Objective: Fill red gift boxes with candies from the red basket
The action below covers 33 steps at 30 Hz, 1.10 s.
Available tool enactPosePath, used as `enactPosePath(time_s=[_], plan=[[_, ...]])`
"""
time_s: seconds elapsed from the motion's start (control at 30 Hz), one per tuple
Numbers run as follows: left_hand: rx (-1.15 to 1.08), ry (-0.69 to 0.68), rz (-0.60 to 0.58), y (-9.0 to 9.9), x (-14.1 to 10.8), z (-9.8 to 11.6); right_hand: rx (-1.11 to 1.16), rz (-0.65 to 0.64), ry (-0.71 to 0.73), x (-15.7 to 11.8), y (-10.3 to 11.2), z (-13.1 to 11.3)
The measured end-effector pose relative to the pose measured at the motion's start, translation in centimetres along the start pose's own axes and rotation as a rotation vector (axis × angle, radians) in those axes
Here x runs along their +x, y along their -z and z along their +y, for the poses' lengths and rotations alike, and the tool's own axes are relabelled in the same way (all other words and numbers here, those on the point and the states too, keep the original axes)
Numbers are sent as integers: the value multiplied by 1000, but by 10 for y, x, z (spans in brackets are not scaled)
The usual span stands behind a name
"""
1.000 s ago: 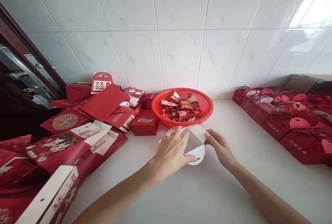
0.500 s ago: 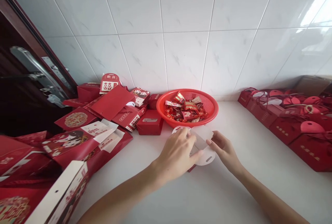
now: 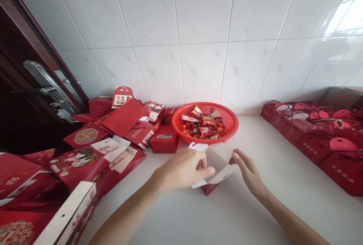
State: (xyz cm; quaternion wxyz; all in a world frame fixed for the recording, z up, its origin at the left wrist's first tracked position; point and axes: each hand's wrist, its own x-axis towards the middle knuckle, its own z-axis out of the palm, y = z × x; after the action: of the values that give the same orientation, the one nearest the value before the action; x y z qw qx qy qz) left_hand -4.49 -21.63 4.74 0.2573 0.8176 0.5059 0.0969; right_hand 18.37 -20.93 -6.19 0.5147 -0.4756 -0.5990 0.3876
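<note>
A small paper gift box (image 3: 209,189), red outside and white inside, stands on the white counter with its top flaps spread out. My left hand (image 3: 185,167) is at its left side, fingers curled and thumb reaching over the opening; some fingertips are hidden. On the other side, my right hand (image 3: 248,171) pinches the edge of the right flap between thumb and fingers. Just behind the box is a red plastic basket (image 3: 234,126) with wrapped candies (image 3: 208,121) heaped in it.
Flat and folded red cartons (image 3: 121,118) pile up on the left, some close to my left forearm. A closed red box (image 3: 164,141) sits beside the basket. Rows of red gift bags (image 3: 309,146) line the right side. Behind are a tiled wall (image 3: 202,67) and a door handle (image 3: 42,76).
The box's flaps have spread apart, so its inside shows more. My left hand has shifted left from over the box to its left side. The view has tilted slightly upward.
</note>
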Motion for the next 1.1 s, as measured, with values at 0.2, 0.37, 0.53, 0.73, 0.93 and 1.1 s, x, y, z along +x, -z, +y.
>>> enactPosePath(time_s=[0.2, 0.37, 0.53, 0.73, 0.93, 1.1], plan=[[3, -98, 19, 59, 63, -21, 111, 37, -112, 4, 2, 11], [274, -15, -239, 49, 141, -32, 89, 24, -139, 5, 3, 15], [390, 60, -300, 15, 173, -30, -19, 22, -125, 7, 8, 16], [433, -57, -273, 13, 197, -53, -77, 33, -114, 9, 12, 18], [201, -66, -55, 22, 195, -74, -59, 135, -31, 11, 15, 12], [33, -33, 86, 43, 176, -80, -21, 197, 65, 32, 19, -6]])
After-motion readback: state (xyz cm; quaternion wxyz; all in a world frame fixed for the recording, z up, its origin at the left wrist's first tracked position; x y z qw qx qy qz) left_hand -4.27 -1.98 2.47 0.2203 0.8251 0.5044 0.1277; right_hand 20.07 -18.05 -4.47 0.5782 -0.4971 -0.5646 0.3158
